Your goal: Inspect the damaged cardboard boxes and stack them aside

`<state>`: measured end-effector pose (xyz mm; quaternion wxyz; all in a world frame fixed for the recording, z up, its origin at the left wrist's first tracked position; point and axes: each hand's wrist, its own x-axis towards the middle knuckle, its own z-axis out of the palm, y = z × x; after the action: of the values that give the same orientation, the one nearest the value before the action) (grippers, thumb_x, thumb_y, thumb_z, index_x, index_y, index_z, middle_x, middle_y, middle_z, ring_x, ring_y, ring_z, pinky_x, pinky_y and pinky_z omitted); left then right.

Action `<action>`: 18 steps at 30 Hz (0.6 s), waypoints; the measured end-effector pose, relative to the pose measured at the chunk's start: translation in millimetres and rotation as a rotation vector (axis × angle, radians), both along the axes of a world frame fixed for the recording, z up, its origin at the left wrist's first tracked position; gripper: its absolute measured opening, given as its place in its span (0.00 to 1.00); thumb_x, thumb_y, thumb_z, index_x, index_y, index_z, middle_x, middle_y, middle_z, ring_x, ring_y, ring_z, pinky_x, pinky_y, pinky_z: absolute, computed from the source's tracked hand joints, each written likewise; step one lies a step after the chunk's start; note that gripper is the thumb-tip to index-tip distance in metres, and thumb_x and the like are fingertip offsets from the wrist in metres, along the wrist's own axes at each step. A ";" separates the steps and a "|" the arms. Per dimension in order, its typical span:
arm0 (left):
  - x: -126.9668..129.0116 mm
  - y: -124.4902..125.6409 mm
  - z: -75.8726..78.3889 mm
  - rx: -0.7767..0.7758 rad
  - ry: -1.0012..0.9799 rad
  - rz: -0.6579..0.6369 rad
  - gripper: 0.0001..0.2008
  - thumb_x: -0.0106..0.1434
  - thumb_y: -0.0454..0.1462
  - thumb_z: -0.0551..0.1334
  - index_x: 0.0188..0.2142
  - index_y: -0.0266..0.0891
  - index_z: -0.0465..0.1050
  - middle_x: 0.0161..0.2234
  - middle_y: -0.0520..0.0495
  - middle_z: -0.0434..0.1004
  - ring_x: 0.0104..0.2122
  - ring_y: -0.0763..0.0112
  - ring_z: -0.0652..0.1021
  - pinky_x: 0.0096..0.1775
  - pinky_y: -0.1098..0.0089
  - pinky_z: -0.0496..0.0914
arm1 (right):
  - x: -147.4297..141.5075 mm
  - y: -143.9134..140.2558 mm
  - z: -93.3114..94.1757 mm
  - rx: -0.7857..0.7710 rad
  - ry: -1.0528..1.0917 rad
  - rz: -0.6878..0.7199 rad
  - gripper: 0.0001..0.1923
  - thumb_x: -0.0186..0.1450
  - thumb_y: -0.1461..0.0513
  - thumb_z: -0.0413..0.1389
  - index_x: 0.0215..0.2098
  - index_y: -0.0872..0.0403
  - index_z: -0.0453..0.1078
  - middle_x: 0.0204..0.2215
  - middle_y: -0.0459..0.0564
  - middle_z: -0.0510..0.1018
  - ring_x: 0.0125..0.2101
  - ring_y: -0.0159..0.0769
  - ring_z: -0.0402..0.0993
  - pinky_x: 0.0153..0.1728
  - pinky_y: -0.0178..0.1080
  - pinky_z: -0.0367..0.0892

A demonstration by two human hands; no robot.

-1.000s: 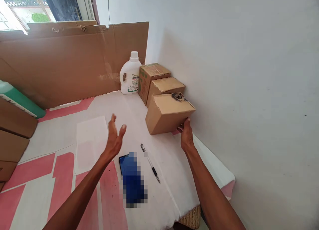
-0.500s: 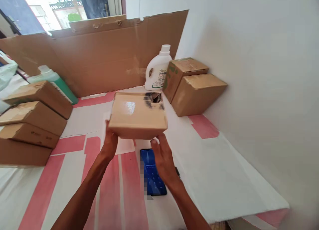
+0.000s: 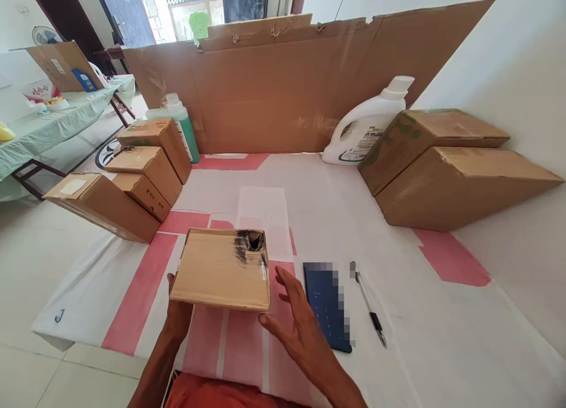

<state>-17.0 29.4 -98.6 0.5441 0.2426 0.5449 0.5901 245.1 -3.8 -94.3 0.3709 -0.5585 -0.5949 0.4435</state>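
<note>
Head view: our left hand (image 3: pixel 179 316) grips the box (image 3: pixel 214 272) at its left side, above the near part of the surface (image 3: pixel 327 219); our right hand (image 3: pixel 303 325), fingers spread open, is just beside its right side. A ragged hole (image 3: pixel 254 240) with black smears breaks the upper face; contents we cannot make out. White jug (image 3: pixel 365 128) beside two cartons (image 3: pixel 455 190) at right. Surface covered in white-and-pink sheeting; beyond, we note a cardboard panel (image 3: pixel 274 89) and a bright doorway (image 3: pixel 183 16).
</note>
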 end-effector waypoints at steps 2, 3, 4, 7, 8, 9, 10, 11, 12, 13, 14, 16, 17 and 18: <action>4.3 9.8 -3.5 0.027 -0.024 -0.027 0.44 0.54 0.75 0.64 0.54 0.46 0.84 0.60 0.43 0.84 0.75 0.45 0.64 0.76 0.51 0.55 | -1.3 20.9 8.0 -0.033 0.021 0.024 0.57 0.64 0.42 0.68 0.81 0.40 0.46 0.79 0.57 0.55 0.76 0.60 0.55 0.71 0.63 0.61; 6.0 13.4 -3.5 0.039 -0.031 -0.050 0.44 0.55 0.74 0.64 0.55 0.46 0.84 0.61 0.43 0.84 0.75 0.45 0.64 0.76 0.51 0.55 | -4.0 30.4 12.6 -0.045 0.049 0.047 0.60 0.62 0.42 0.70 0.82 0.40 0.45 0.78 0.57 0.55 0.75 0.60 0.56 0.70 0.63 0.62; 6.9 15.3 -2.4 0.049 -0.035 -0.075 0.44 0.56 0.74 0.64 0.55 0.46 0.84 0.61 0.42 0.83 0.75 0.45 0.64 0.76 0.51 0.56 | -7.0 38.2 17.7 -0.056 0.083 0.066 0.60 0.60 0.42 0.71 0.81 0.40 0.46 0.77 0.57 0.58 0.74 0.60 0.59 0.68 0.62 0.64; 1.8 10.3 7.5 0.055 -0.038 -0.174 0.45 0.58 0.75 0.60 0.56 0.44 0.83 0.62 0.40 0.82 0.75 0.43 0.64 0.76 0.49 0.56 | -11.2 47.4 38.3 -0.063 0.121 0.054 0.56 0.59 0.40 0.70 0.79 0.43 0.55 0.70 0.59 0.68 0.67 0.58 0.68 0.62 0.59 0.70; -2.0 5.5 12.3 0.056 -0.036 -0.218 0.47 0.59 0.75 0.58 0.56 0.42 0.83 0.62 0.39 0.82 0.74 0.41 0.65 0.75 0.48 0.57 | -9.9 45.4 46.8 -0.061 0.097 0.040 0.54 0.60 0.38 0.69 0.77 0.44 0.58 0.67 0.59 0.71 0.64 0.57 0.70 0.60 0.57 0.71; -6.3 -0.1 17.5 0.058 -0.036 -0.262 0.49 0.60 0.76 0.55 0.57 0.41 0.83 0.62 0.37 0.82 0.74 0.40 0.66 0.74 0.47 0.59 | -7.5 41.5 55.5 -0.064 0.068 0.035 0.51 0.62 0.37 0.66 0.76 0.45 0.60 0.64 0.58 0.73 0.60 0.55 0.72 0.58 0.56 0.72; -10.4 -5.9 22.8 0.058 -0.038 -0.296 0.51 0.60 0.77 0.53 0.57 0.39 0.83 0.62 0.36 0.82 0.73 0.39 0.67 0.74 0.46 0.61 | -4.6 36.5 64.1 -0.071 0.046 0.042 0.48 0.64 0.35 0.63 0.74 0.46 0.62 0.61 0.57 0.74 0.56 0.53 0.74 0.56 0.55 0.72; -13.8 -11.3 27.8 0.048 -0.043 -0.316 0.52 0.60 0.77 0.52 0.58 0.39 0.82 0.62 0.35 0.82 0.72 0.38 0.68 0.73 0.45 0.63 | -1.7 31.0 71.9 -0.085 0.038 0.060 0.45 0.67 0.34 0.59 0.73 0.47 0.64 0.57 0.56 0.76 0.52 0.51 0.75 0.53 0.54 0.71; -16.1 -15.8 32.3 0.027 -0.048 -0.318 0.52 0.59 0.77 0.53 0.59 0.39 0.81 0.62 0.35 0.82 0.72 0.38 0.69 0.72 0.46 0.64 | 0.7 25.6 78.4 -0.102 0.047 0.081 0.43 0.69 0.34 0.54 0.72 0.48 0.66 0.53 0.55 0.77 0.48 0.49 0.75 0.50 0.52 0.71; -17.1 -19.1 36.1 -0.005 -0.054 -0.309 0.50 0.60 0.76 0.56 0.60 0.39 0.81 0.61 0.36 0.83 0.72 0.40 0.70 0.72 0.48 0.65 | 2.1 20.7 83.2 -0.119 0.071 0.092 0.41 0.71 0.33 0.51 0.70 0.48 0.67 0.49 0.53 0.78 0.44 0.47 0.74 0.47 0.49 0.70; -16.6 -21.2 39.1 -0.045 -0.060 -0.300 0.47 0.61 0.73 0.60 0.60 0.40 0.81 0.61 0.37 0.83 0.71 0.42 0.71 0.72 0.50 0.65 | 2.3 16.5 86.1 -0.134 0.109 0.092 0.39 0.72 0.33 0.50 0.67 0.49 0.69 0.45 0.51 0.77 0.41 0.44 0.73 0.43 0.47 0.69; -11.4 -22.5 43.3 -0.128 -0.078 -0.309 0.37 0.64 0.65 0.68 0.59 0.41 0.81 0.59 0.39 0.85 0.69 0.46 0.74 0.71 0.53 0.66 | 0.1 10.3 86.4 -0.162 0.214 0.062 0.33 0.73 0.34 0.49 0.56 0.49 0.74 0.38 0.48 0.75 0.35 0.40 0.69 0.37 0.42 0.66; -7.3 -22.4 44.8 -0.162 -0.093 -0.327 0.33 0.65 0.61 0.70 0.58 0.40 0.82 0.57 0.39 0.86 0.67 0.47 0.77 0.70 0.54 0.67 | -1.8 8.3 84.6 -0.175 0.272 0.042 0.31 0.74 0.35 0.49 0.49 0.50 0.75 0.35 0.46 0.72 0.33 0.38 0.67 0.34 0.41 0.65; -2.5 -22.3 46.1 -0.187 -0.111 -0.346 0.30 0.67 0.58 0.70 0.56 0.39 0.83 0.56 0.39 0.87 0.64 0.47 0.79 0.69 0.54 0.70 | -3.6 6.9 82.1 -0.185 0.327 0.027 0.29 0.74 0.35 0.49 0.42 0.50 0.74 0.33 0.45 0.70 0.31 0.36 0.65 0.32 0.40 0.63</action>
<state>-19.5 7.0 -52.5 0.6867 0.2484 0.5166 0.4470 241.5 3.1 -12.2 0.4038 -0.5026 -0.4906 0.5862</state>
